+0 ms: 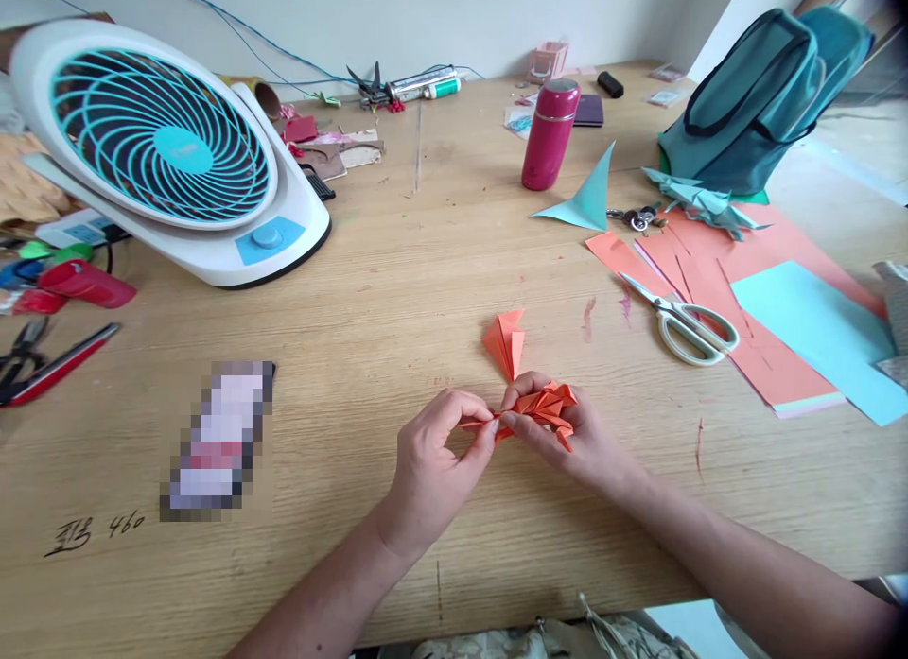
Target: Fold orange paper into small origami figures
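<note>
The left hand (pixel 444 446) has its thumb and index finger pressed together on a thin end of the folded orange paper (pixel 546 406), with no gap to be seen between the tips. The right hand (pixel 592 442) curls loosely around the bulkier, many-pleated part of it, its thumb reaching to just beside the left fingertips. The paper thus lies between the two hands, held a little above or against the desk (pixel 369 328) (which of the two, I cannot tell).

The step in hand looks like fine shaping: creasing or narrowing one slender point while the rest is steadied. The next move, I judge, calls for the right hand to keep the pleats together without crushing them, and for a small, exact pinch from the left; a hard tug could tear the thin end or spread the layers.

Just beyond the hands lies a second orange folded piece (pixel 503 345), touched by neither or nearly so. Farther off to the right of the hands are white-handled scissors (pixel 699 333), resting partly on orange sheets (pixel 773 361), and beyond those a teal folded figure (pixel 702 205).
</note>
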Available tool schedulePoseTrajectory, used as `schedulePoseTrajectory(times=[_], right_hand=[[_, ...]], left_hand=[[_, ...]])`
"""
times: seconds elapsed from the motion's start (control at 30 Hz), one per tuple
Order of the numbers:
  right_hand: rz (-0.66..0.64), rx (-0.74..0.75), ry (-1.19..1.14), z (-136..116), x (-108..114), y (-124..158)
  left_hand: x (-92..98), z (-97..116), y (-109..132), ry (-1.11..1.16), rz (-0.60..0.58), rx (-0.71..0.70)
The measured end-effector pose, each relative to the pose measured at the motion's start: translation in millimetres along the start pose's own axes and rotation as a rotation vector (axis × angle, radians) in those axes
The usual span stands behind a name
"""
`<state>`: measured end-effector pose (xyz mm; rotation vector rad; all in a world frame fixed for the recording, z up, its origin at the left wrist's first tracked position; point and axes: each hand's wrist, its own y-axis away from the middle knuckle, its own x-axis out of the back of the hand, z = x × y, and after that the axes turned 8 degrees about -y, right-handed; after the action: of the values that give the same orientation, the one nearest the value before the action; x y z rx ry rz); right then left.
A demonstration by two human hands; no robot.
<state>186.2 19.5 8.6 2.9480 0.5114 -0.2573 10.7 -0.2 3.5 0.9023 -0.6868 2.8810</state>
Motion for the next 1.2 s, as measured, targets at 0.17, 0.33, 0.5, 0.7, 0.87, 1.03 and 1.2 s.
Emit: schedulePoseTrajectory(times=[0.17, 0.33, 0.5, 0.7, 0.87, 1.03, 1.2], right_hand=[[-0.019, 0.046, 0.005, 4.3, 2.3, 0.6], [-0.069, 0.04, 0.014, 4.7, 7.4, 1.2], [-0.053, 0.07, 0.043, 2.3, 12.9, 1.9], [-0.048, 0.02, -0.003, 7.1, 13.8, -0.7], [-0.088, 0.012, -0.002, 2.3, 11.3, -1.7], [-0.137, 0.016, -0.024, 5.1, 8.7, -2.2], [-0.065, -0.034, 0.011, 10.9, 4.8, -3.5]], left_hand=[[2.2, 0.1, -1.4, 0.047, -0.026, 0.049], [4.8, 1.3, -3.7, 0.092, -0.035, 0.093], [4.9, 1.3, -1.9, -0.045, 0.049, -0.07], [5.5, 2.4, -2.2, -0.081, 0.004, -0.105], [4.4, 2.4, -3.3, 0.026, -0.017, 0.019], [-0.5, 0.9, -2.6, 0.175, -0.07, 0.269], [-4.0, -0.7, -2.6, 0.281, -0.083, 0.324]])
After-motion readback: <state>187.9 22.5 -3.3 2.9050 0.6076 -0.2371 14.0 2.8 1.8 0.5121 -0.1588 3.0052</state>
